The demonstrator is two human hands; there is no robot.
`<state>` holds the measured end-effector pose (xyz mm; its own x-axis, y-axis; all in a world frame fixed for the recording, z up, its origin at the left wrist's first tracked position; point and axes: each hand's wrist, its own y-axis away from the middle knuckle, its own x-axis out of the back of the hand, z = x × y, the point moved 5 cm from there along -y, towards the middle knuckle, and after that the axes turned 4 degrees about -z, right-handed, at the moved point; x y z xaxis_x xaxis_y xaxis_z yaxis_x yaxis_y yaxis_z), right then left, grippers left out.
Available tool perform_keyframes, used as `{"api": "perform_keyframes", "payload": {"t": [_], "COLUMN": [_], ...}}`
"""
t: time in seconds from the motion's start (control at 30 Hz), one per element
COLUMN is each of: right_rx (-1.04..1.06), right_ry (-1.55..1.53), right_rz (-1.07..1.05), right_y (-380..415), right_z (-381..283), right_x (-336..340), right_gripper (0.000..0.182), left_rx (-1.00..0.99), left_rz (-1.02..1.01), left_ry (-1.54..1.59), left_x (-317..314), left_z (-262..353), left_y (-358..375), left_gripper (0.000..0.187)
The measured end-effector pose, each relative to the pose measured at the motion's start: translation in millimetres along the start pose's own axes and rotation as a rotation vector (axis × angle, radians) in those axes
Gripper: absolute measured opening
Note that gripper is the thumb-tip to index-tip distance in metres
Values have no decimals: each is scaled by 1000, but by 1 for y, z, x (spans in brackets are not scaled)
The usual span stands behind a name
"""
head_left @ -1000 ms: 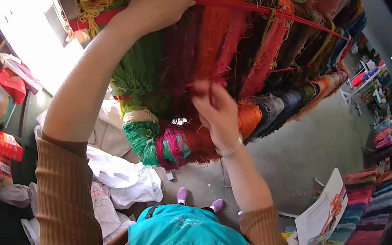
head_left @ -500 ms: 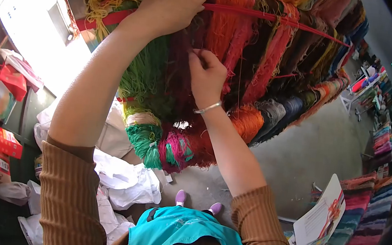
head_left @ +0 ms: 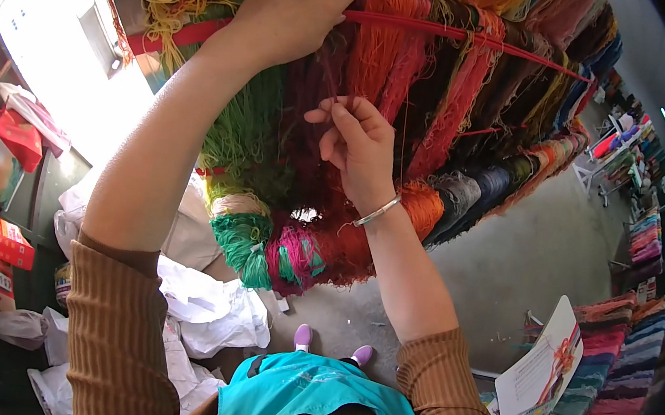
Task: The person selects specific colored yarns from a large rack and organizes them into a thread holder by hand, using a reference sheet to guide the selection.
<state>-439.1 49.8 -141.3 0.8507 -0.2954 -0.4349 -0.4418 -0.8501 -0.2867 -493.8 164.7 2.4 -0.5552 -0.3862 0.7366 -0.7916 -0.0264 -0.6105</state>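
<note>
In the head view my left hand is high up, closed over the top of a dark maroon yarn skein by the red band; part of its fingers is hidden. Lower down and to the right, my right hand pinches a thin reddish thread between thumb and index finger in front of that skein, its other fingers loosely curled. A green skein hangs left of the maroon one. Orange-red yarn hangs to its right.
Rows of coloured skeins continue right, with an orange bundle and a teal bundle along the lower edge. White bags lie on the floor at left. A printed board stands at lower right beside more coloured yarn.
My right hand has moved down and slightly right, away from the maroon skein, and turned with its fingers more visible. My left hand has stayed almost in place.
</note>
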Motion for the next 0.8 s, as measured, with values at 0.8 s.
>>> {"api": "perform_keyframes", "payload": {"t": [0.8], "right_rx": [252], "right_ry": [261], "right_rz": [199], "right_y": [-33], "right_z": [15], "right_x": [1], "right_gripper": [21], "left_rx": [5], "left_rz": [-4], "left_ry": [-19], "left_x": [3], "left_z": [2], "left_y": [1], "left_gripper": [46]}}
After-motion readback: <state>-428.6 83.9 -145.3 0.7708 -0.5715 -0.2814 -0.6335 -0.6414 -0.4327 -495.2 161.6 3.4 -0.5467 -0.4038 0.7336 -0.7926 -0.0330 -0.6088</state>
